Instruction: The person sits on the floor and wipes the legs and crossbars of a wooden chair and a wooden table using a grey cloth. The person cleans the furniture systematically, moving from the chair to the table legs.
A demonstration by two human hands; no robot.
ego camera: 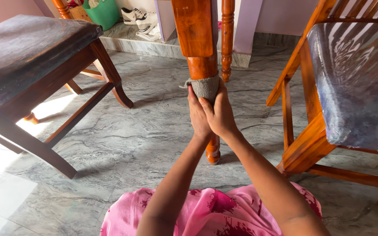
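Both hands gripping table leg: left hand and right hand clamping grey cloth around it; fingertips seemingly hidden behind.

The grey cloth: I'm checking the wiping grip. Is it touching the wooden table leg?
Touching. The head view shows the grey cloth wrapped around the table leg, pressed on by both hands, no gap visible.

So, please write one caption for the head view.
Both hands press a grey cloth around a polished wooden table leg.
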